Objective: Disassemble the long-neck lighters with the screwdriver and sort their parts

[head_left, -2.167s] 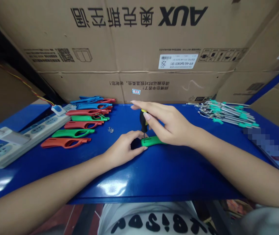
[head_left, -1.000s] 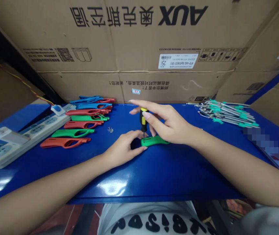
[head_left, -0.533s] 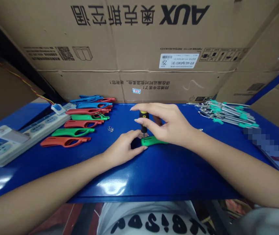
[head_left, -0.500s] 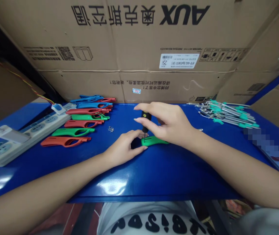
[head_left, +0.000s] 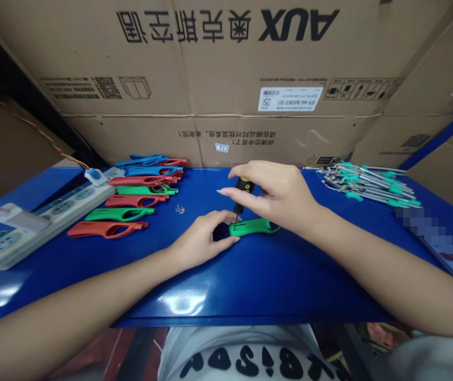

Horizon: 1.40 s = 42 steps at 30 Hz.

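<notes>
On the blue table lies a green lighter casing (head_left: 250,227), its left end between the thumb and fingers of my left hand (head_left: 197,241). My right hand (head_left: 282,193) is above the casing, with a small black-and-yellow screwdriver (head_left: 244,186) in the loose curl of its thumb and fingers. The screwdriver leans to the right, and its tip touches down near the casing's left end. Any screw under the tip is too small to make out. A little pile of screws (head_left: 180,209) lies beyond my left hand.
Several red, green, blue and orange lighter casings (head_left: 119,213) lie in a row at left, beside a white power strip (head_left: 47,225). Metal rods with teal parts (head_left: 369,182) are heaped at back right, near a flat dark device (head_left: 444,248). A cardboard box (head_left: 222,63) walls off the back.
The screwdriver has gone from nearly upright to tilted, its handle shifting right. My right fingers have moved slightly up and right, uncovering more of the green casing. My left hand stays put.
</notes>
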Each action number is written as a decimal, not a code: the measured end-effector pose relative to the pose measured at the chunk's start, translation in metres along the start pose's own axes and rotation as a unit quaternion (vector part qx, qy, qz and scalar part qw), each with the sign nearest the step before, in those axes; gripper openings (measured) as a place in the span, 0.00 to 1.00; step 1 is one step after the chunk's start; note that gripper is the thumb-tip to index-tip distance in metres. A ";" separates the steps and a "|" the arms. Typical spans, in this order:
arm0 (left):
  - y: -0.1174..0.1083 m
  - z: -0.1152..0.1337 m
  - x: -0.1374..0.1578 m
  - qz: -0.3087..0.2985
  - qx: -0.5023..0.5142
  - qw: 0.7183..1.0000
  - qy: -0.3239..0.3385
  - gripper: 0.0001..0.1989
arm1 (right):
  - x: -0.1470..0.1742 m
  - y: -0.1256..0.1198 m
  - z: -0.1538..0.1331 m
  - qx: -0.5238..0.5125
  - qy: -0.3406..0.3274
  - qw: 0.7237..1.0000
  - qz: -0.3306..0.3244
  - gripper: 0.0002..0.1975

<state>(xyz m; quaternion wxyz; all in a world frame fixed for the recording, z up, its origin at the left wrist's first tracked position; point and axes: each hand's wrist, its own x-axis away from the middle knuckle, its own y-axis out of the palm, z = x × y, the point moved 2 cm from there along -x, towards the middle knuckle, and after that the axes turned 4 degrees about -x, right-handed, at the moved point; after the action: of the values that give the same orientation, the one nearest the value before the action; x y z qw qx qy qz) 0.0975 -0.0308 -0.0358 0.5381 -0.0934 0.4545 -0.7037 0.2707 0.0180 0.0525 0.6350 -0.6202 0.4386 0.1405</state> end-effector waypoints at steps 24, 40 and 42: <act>0.000 0.004 0.000 -0.024 -0.072 0.997 0.016 0.13 | -0.003 -0.015 -0.008 0.020 0.018 0.999 0.025 0.19; -0.045 -0.056 -0.085 -0.163 -0.303 0.939 -0.019 0.14 | 0.080 -0.060 0.115 0.355 0.251 0.899 -0.045 0.22; -0.048 -0.068 -0.103 -0.160 -0.312 0.936 -0.024 0.14 | 0.080 -0.058 0.115 0.343 0.276 0.894 -0.087 0.19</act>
<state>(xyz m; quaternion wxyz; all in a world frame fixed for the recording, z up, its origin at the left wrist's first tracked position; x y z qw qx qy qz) 0.0645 0.0927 -0.0026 0.3728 -0.3454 0.6171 -0.6008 0.4023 0.0822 0.0146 0.6711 -0.4136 0.5616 -0.2513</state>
